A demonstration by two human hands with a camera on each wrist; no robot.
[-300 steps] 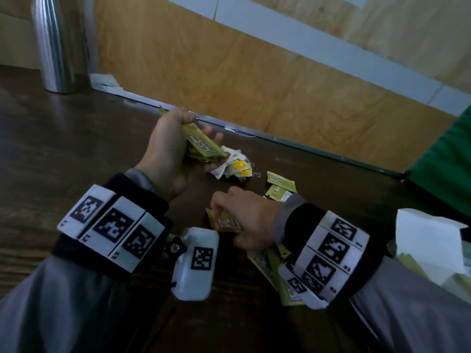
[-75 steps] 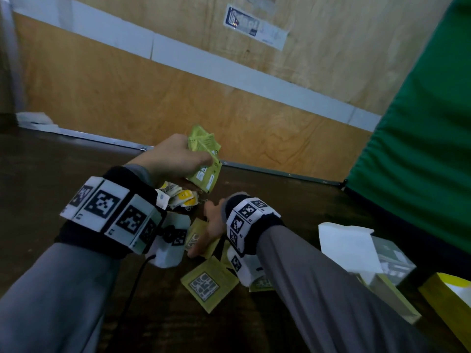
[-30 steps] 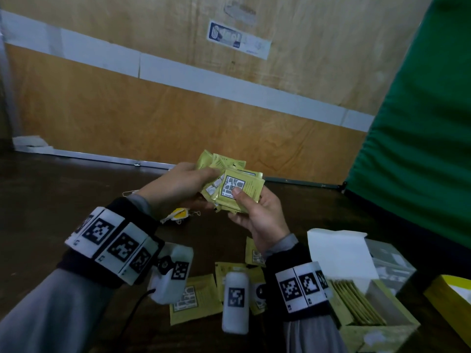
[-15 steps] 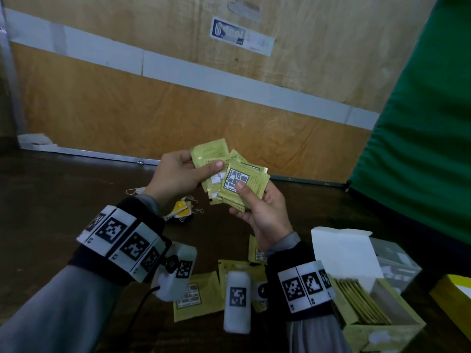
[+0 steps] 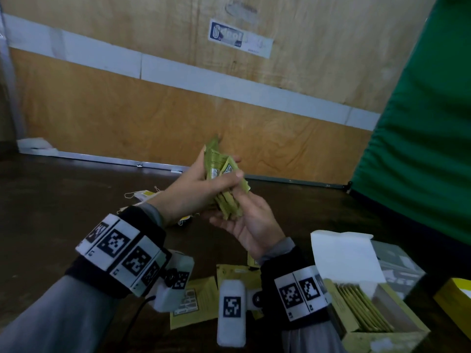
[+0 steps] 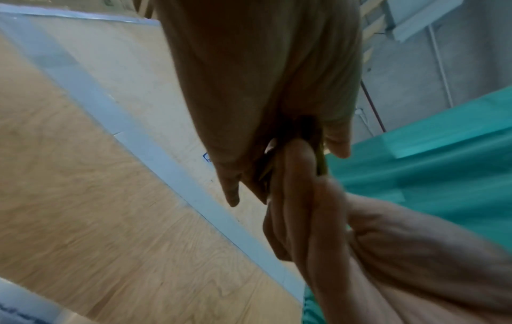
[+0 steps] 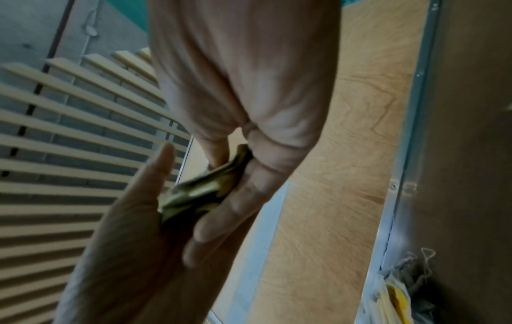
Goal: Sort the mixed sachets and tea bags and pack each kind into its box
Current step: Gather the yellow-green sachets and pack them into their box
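My left hand (image 5: 193, 187) grips a stack of green sachets (image 5: 216, 169) held on edge above the dark table, thumb across its front. My right hand (image 5: 249, 225) lies palm up under the stack, whose lower end sits between its thumb and fingers. In the right wrist view the green sachets (image 7: 199, 190) show between my right hand (image 7: 249, 76) and left hand (image 7: 124, 241). The left wrist view shows only a sliver of the sachets (image 6: 321, 162). An open green box (image 5: 382, 337) at the lower right holds a row of like sachets. Tea bags (image 5: 142, 194) with yellow tags lie behind my left wrist.
Loose green sachets (image 5: 193, 301) lie on the table under my wrists. A grey box (image 5: 400, 261) stands behind the green box's white flap (image 5: 344, 256). A yellow box (image 5: 456, 296) sits at the right edge. A green cloth (image 5: 420, 123) hangs at the right, and a wooden board backs the table.
The fanned sachets have been gathered into a tight stack standing on edge. My right hand has dropped beneath it, palm up, and my left thumb now crosses the front.
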